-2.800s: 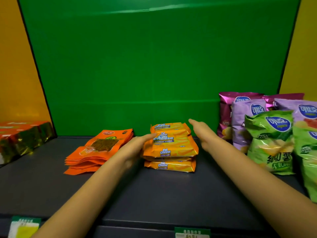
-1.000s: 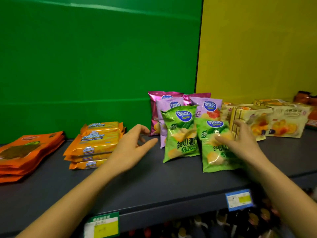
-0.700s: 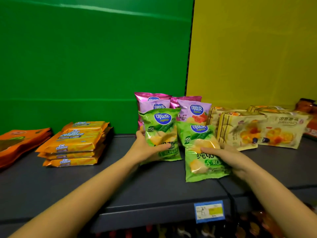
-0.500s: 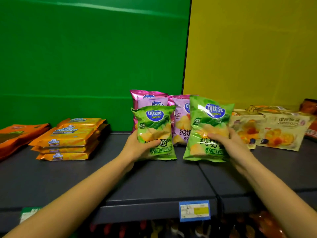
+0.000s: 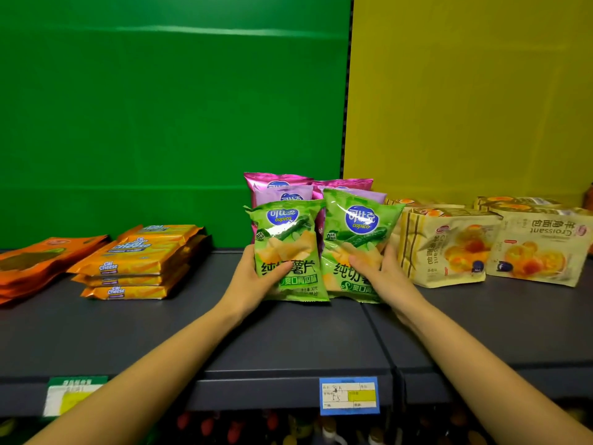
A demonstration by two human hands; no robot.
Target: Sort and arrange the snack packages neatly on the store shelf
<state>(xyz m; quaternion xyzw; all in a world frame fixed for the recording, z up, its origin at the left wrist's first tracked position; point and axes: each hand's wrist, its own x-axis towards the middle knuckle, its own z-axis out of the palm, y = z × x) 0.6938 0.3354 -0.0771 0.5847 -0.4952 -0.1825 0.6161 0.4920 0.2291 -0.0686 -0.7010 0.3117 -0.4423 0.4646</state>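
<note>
Two green chip bags stand upright side by side on the dark shelf (image 5: 288, 342). My left hand (image 5: 253, 281) grips the left green bag (image 5: 285, 239) at its lower left. My right hand (image 5: 382, 274) grips the right green bag (image 5: 356, 229) at its lower right. Behind them stand pink and purple chip bags (image 5: 279, 187), mostly hidden by the green ones.
A stack of orange Cal Cheese packs (image 5: 138, 261) lies to the left, and flat orange pouches (image 5: 35, 261) lie at the far left. Pale yellow croissant bags (image 5: 449, 245) stand to the right. Price tags (image 5: 349, 395) hang on the shelf's front edge.
Both hands left the Cal Cheese stack and took hold of the two green bags. The right bag, lying tilted, was lifted upright and now stands beside the left one.
</note>
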